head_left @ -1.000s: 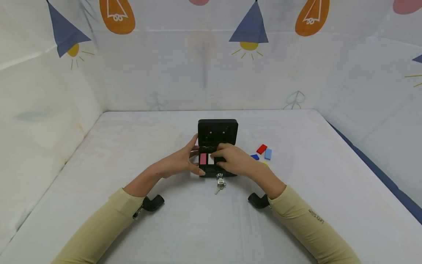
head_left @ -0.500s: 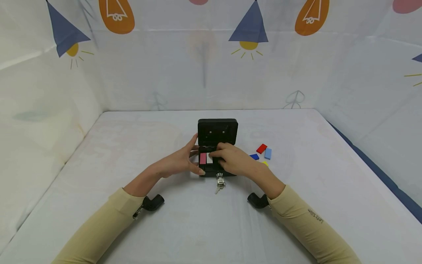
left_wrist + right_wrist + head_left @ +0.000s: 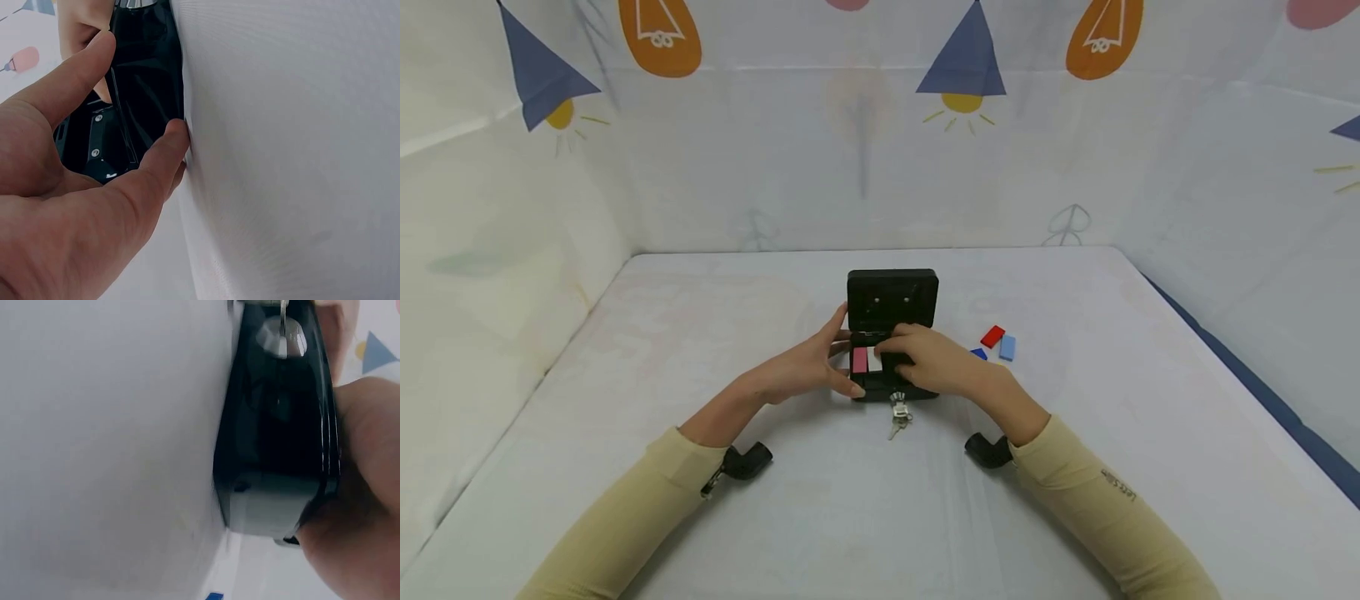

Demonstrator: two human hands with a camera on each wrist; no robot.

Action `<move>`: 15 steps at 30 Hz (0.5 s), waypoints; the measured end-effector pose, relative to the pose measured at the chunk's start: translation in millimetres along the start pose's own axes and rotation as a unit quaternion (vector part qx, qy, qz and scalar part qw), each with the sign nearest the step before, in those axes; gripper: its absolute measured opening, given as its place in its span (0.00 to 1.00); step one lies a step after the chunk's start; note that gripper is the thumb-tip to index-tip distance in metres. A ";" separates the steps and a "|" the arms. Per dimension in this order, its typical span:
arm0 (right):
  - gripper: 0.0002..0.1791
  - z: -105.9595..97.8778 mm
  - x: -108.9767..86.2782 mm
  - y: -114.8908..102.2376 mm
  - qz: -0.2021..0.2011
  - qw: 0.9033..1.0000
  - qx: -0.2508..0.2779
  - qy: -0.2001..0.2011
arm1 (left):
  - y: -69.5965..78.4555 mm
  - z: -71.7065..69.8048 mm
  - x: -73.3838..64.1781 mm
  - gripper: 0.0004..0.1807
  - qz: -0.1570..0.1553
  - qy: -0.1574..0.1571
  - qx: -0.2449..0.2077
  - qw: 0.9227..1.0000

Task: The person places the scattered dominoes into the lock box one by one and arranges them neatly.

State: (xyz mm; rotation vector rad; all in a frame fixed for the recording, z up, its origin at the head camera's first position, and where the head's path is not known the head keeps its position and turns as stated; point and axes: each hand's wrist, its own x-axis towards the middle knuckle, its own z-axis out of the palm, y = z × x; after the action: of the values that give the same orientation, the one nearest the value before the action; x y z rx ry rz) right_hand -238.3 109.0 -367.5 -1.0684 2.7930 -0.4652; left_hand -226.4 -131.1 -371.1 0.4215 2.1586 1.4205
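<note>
A black lockbox [image 3: 892,304] stands on the table with its lid raised. My left hand [image 3: 808,362] holds its left side, thumb at the front corner and other fingers along the side. Inside lie a pink block [image 3: 860,360] and, right beside it, a white block [image 3: 874,361]. My right hand [image 3: 943,362] reaches in over the right half; a fingertip touches the white block and the thumb stands apart from it. In the right wrist view the box's front wall [image 3: 281,425] hides those fingertips. Keys [image 3: 898,417] hang from the front lock.
To the right of the box lie a red block [image 3: 992,337], a light blue block [image 3: 1007,348] and a dark blue block [image 3: 979,354], partly behind my right hand. White cloth covers the table [image 3: 850,517], and printed sheets [image 3: 775,150] enclose its back and sides.
The white block has slid slightly left, up against the pink block, with my right fingertip on it. My left hand stays on the box. A yellow block has gone behind the right hand.
</note>
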 end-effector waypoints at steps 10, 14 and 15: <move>0.18 -10.6 -4.3 8.2 -0.005 0.998 0.063 -0.002 | 0.7 0.3 -1.8 0.72 0.003 -0.003 -0.005 1.000; 0.17 -19.6 -7.1 10.6 -0.003 0.997 0.077 0.005 | 1.6 -0.6 -0.5 0.72 0.005 -0.002 -0.012 1.000; 0.17 -21.5 -7.7 11.2 -0.002 0.997 0.079 0.006 | 1.5 -0.9 -0.2 0.72 0.008 -0.002 -0.010 1.000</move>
State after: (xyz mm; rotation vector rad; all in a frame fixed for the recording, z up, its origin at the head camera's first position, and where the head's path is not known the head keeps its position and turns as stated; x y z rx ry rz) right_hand -244.3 127.2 -350.8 -1.0394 2.7113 -0.6833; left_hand -226.8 -131.3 -369.4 0.4340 2.1390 1.4475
